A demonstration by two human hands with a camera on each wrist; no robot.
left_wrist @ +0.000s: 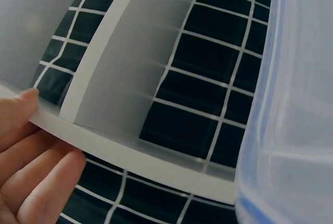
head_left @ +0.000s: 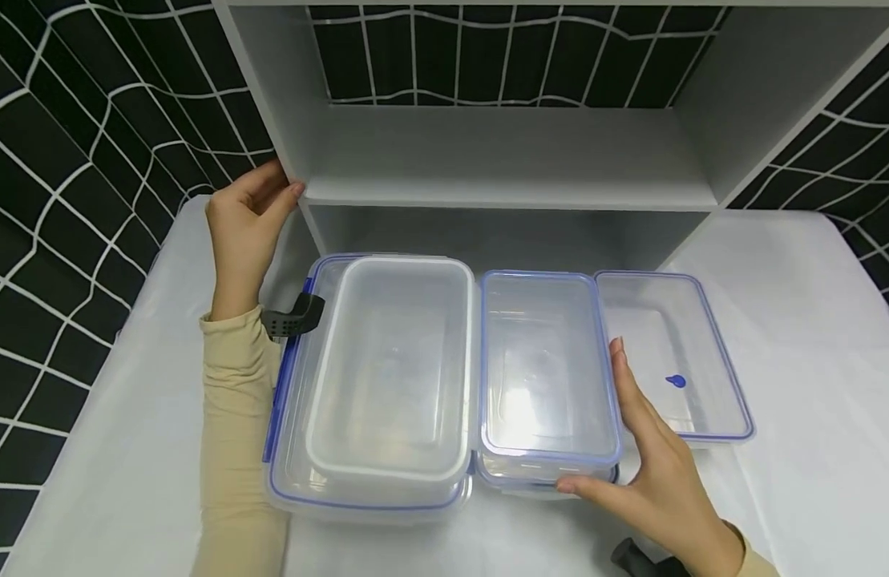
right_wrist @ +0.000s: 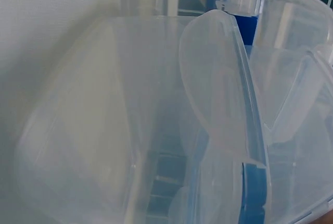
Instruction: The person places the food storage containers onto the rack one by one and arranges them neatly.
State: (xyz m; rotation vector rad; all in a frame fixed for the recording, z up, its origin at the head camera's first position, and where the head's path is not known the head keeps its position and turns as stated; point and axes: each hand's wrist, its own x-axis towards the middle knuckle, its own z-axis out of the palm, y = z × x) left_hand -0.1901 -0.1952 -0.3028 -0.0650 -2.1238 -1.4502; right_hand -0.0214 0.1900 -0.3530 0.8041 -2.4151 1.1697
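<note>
My left hand [head_left: 245, 228] pinches the front edge of the white shelf unit's left side panel [head_left: 267, 104]. In the left wrist view its thumb lies on one face of that panel and the fingers on the other. My right hand [head_left: 656, 469] touches a clear, blue-rimmed food container [head_left: 548, 361], fingers along its right side and thumb at its front corner. Left of it sits a large clear container [head_left: 372, 493] with a blue rim, bearing a smaller white-rimmed container [head_left: 389, 361]. In the right wrist view, stacked clear plastic with a blue clip [right_wrist: 253, 193] fills the picture, nearly hiding the hand.
Another clear container [head_left: 646, 328] with a blue rim and a small blue tab [head_left: 676, 381] sits at the right. Behind the containers rises the shelf unit, its middle board [head_left: 509, 160] above a lower compartment. White cloth [head_left: 812, 401] covers the table; dark grid-patterned fabric [head_left: 76, 200] hangs around.
</note>
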